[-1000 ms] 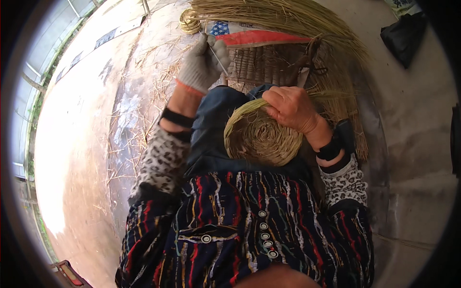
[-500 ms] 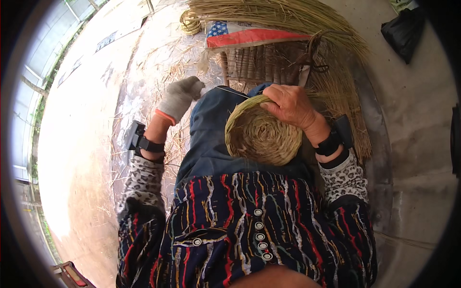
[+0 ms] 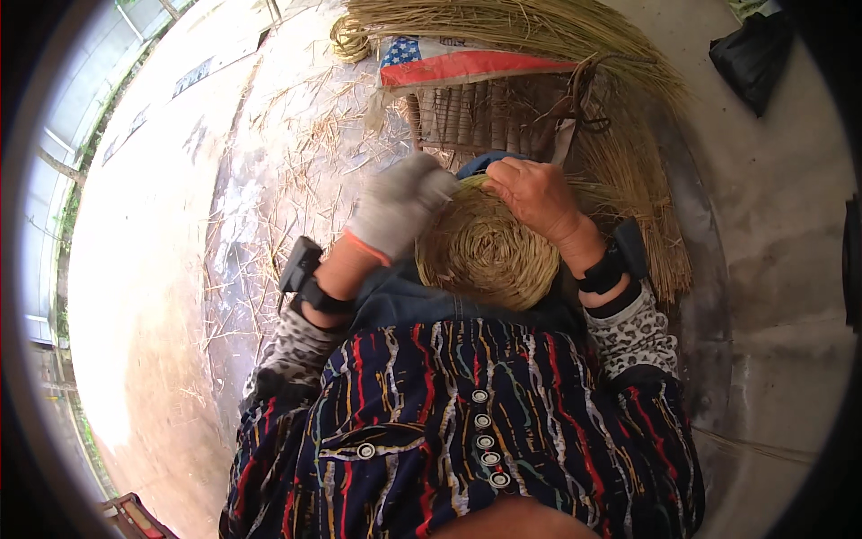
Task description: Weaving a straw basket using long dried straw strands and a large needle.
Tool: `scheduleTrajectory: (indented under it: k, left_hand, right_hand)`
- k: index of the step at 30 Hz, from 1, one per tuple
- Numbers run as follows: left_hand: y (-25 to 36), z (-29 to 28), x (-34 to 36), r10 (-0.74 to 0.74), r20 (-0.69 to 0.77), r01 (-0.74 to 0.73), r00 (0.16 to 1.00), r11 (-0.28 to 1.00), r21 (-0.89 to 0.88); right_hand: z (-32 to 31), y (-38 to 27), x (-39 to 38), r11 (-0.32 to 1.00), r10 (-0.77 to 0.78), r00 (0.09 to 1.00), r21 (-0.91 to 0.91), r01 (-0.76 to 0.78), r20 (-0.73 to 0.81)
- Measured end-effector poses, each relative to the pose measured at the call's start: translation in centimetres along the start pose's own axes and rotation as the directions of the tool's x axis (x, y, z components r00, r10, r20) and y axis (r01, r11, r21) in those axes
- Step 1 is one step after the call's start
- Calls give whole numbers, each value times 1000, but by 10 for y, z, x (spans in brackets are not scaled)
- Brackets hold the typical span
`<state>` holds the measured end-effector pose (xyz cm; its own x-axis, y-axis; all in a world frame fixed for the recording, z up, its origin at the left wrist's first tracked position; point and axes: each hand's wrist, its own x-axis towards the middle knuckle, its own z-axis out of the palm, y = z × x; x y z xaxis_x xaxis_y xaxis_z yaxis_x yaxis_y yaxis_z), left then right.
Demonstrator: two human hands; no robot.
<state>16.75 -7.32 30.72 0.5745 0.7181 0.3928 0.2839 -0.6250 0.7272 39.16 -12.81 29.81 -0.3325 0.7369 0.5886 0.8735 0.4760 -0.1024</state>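
Note:
A round coiled straw basket [image 3: 485, 247] sits in my lap on dark blue trousers. My right hand [image 3: 530, 199] grips its upper rim, where straw strands stick out to the right. My left hand [image 3: 401, 202], in a grey knitted glove with an orange cuff, is closed at the upper left of the basket; it is slightly blurred, and what its fingers hold is too unclear to make out.
Ahead stands a low bamboo chair [image 3: 476, 119] with a starred red-and-white cloth [image 3: 476, 63] under long straw bundles [image 3: 503, 22]. A straw coil [image 3: 352, 36] lies beside it, more straw [image 3: 646, 216] at the right, a black bag [image 3: 752, 58] at upper right, and straw scraps on the ground.
My left hand dropped from above with a thin rod or strand, swung down left, then moved right and up to the basket's rim. My right hand stays on the rim.

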Motion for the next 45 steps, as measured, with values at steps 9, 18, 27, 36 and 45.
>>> scheduleTrajectory:
  k: [9,18,27,36,45]
  left_hand:
    - [-31,39,-2,-76,38,47,996,864,501]
    - [-30,-4,10,117,-5,-107,993,925,365]
    - [-175,-90,39,-449,-481,384,753,894,-233]
    - [-305,-152,47,-266,-411,404,872,866,296]
    - [-21,-13,2,5,280,-134,960,885,447]
  right_hand:
    - [-2,12,-15,986,97,985,-145,-77,142]
    - [5,5,-12,941,318,948,-131,-313,13]
    - [5,8,-9,957,257,963,-160,-242,82]
    - [2,3,-5,973,211,976,-109,-205,47]
    - [6,8,1,943,316,927,-173,-284,201]
